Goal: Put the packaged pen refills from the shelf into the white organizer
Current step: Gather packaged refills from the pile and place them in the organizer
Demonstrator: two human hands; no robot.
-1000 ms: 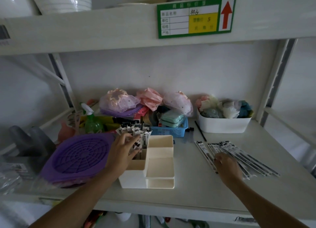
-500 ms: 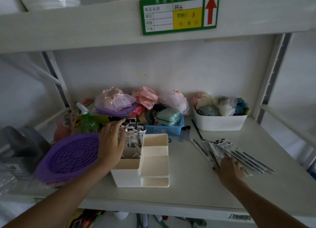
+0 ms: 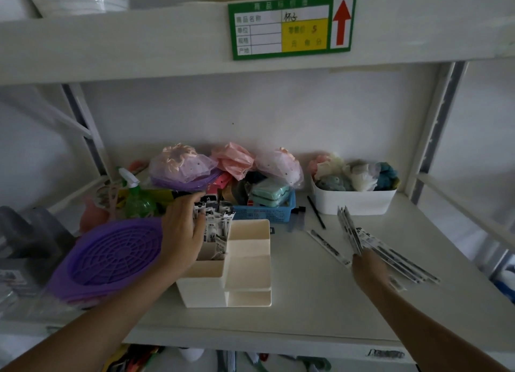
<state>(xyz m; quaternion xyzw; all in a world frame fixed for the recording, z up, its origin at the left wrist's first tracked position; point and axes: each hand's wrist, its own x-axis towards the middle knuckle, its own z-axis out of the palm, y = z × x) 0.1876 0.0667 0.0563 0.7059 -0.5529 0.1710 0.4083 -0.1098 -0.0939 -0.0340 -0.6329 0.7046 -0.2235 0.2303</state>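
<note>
White shelf [image 3: 292, 310] with many small goods on it.

Near the middle stands the white organizer [image 3: 245, 263]; to its left lies a purple round tray [image 3: 111, 260], and behind that a green spray bottle [image 3: 138, 201]. Far in the middle is a blue basket [image 3: 267, 211], and far right a white tub [image 3: 354, 201]. On the right lie packaged pen refills [image 3: 398, 260], with one single refill [image 3: 328, 247] and a black pen [image 3: 316, 211] near them.

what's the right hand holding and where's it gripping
The right hand grips a few packaged pen refills by their near ends, their far ends raised off the shelf.
</note>
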